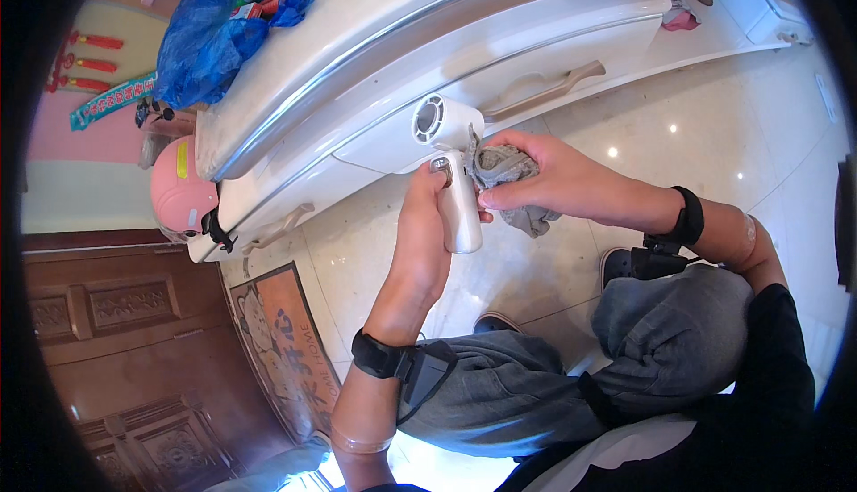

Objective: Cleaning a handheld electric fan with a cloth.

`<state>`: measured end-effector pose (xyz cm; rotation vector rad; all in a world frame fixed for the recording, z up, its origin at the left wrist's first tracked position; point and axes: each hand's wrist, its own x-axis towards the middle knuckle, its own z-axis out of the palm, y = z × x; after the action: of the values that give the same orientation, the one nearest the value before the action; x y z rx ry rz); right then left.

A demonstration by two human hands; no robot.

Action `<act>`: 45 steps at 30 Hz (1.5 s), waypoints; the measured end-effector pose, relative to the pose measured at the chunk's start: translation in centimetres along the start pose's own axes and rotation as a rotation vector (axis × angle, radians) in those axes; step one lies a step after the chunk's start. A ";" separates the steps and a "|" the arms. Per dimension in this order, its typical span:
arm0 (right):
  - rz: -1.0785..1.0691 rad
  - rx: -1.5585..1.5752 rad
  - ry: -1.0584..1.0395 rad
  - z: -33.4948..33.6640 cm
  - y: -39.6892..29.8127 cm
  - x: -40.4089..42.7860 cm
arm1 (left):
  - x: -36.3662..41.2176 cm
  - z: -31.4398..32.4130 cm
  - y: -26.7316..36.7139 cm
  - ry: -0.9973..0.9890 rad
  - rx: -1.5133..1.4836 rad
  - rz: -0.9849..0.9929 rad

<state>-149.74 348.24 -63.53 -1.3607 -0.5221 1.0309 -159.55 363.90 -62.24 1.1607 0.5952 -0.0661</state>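
A white handheld fan [462, 214] is gripped by its handle in my left hand [423, 224], the thumb lying over the shiny control on its front. Its round, vented head [447, 120] points up and to the left, before the cabinet drawer. My right hand [559, 174] holds a crumpled grey cloth [505, 167] between thumb and fingers. The cloth's left edge reaches the fan near the joint of head and handle; whether it presses there I cannot tell. Part of the cloth hangs below my right hand.
A white cabinet [375, 30] with drawer handles [549, 93] spans the far side. On it lies a blue plastic bag [207, 43] with items inside. A pink helmet [179, 187] is at its left end. A doormat [284, 345] lies by a brown carved door [147, 358].
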 end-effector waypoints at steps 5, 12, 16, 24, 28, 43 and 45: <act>-0.053 -0.006 -0.005 0.0 0.1 0.2 | 0.1 -0.2 -0.1 0.009 0.084 -0.028; -0.014 -0.013 0.013 -0.4 0.4 0.3 | 0.2 0.0 -0.2 0.034 0.119 -0.050; -0.009 -0.021 0.090 -0.6 0.0 0.4 | 0.1 -0.1 0.0 0.017 0.095 -0.072; -0.049 -0.030 0.238 -2.8 0.9 2.0 | 0.0 -0.2 0.4 -0.051 0.147 -0.136; -0.020 0.049 0.105 -4.1 0.2 2.0 | -0.1 -0.6 0.6 -0.155 0.117 -0.186; 0.195 -0.004 -0.028 -5.6 1.6 2.3 | 0.3 -0.4 0.2 -0.273 0.513 -0.258; 0.207 -0.003 -0.047 -5.7 1.5 2.1 | 0.3 -0.5 0.1 -0.314 0.448 -0.324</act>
<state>-144.44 346.75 -66.54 -1.4175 -0.4234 1.2327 -159.45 364.46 -62.43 1.4386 0.4941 -0.6755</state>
